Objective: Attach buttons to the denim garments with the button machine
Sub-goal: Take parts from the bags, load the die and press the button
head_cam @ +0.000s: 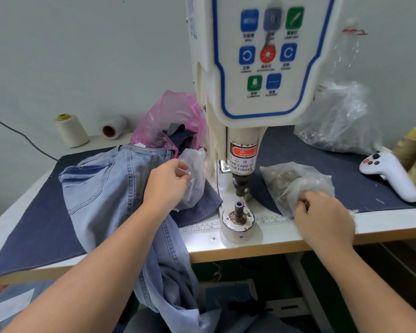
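Observation:
The button machine (pixel 262 68) stands at the table's middle, its punch head above the round lower die (pixel 238 216). Light blue denim jeans (pixel 106 186) lie left of it and hang over the front edge. My left hand (pixel 168 181) reaches into a small clear plastic bag (pixel 195 179) beside the machine, fingers curled and pinching at something small and shiny inside. My right hand (pixel 322 215) digs into a clear bag of metal buttons (pixel 291 183) right of the die, fingers curled in the plastic; what they hold is hidden.
A pink plastic bag (pixel 168 121) with dark fabric sits behind the jeans. Thread cones (pixel 71 131) stand at back left and far right (pixel 411 147). A white controller (pixel 392 174) and a large clear bag (pixel 339 121) lie at right. Dark denim cloth (pixel 34 224) covers the table.

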### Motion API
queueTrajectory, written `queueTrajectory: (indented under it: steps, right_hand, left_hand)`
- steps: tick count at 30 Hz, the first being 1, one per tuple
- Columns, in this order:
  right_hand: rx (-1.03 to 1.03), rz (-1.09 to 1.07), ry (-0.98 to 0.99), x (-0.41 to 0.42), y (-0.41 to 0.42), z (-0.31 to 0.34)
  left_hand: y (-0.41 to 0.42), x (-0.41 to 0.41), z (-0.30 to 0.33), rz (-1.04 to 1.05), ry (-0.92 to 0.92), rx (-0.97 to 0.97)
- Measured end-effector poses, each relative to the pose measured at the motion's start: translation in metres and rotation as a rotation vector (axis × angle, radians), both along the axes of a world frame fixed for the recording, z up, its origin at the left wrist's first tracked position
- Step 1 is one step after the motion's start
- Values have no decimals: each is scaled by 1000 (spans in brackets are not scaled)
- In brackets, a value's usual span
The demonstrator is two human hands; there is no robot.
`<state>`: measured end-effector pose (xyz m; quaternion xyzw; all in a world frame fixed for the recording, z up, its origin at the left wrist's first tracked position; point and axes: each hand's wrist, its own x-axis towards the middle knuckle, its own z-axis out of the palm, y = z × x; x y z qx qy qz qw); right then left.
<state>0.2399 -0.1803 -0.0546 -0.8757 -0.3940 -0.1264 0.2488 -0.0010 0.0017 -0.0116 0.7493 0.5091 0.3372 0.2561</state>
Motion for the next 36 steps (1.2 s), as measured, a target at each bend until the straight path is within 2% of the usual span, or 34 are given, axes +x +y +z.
queueTrajectory:
  steps: [12,17,21,25,36]
  right_hand:
    - [12,0,6,0,0,1]
    - [9,-2,2,0,0,1]
    - [14,-7,8,0,0,0]
    - [22,-11,15,0,0,0]
    - [30,-4,13,1,1,-1]
  left_hand:
    - [-4,-1,2,3,-90,-14]
    - [-15,4,9,-13,-251,-45]
    - [-35,13,16,-107,-365,-74]
    - [-57,19,17,-171,-463,-163]
    - [-84,17,0,-297,-531,-377]
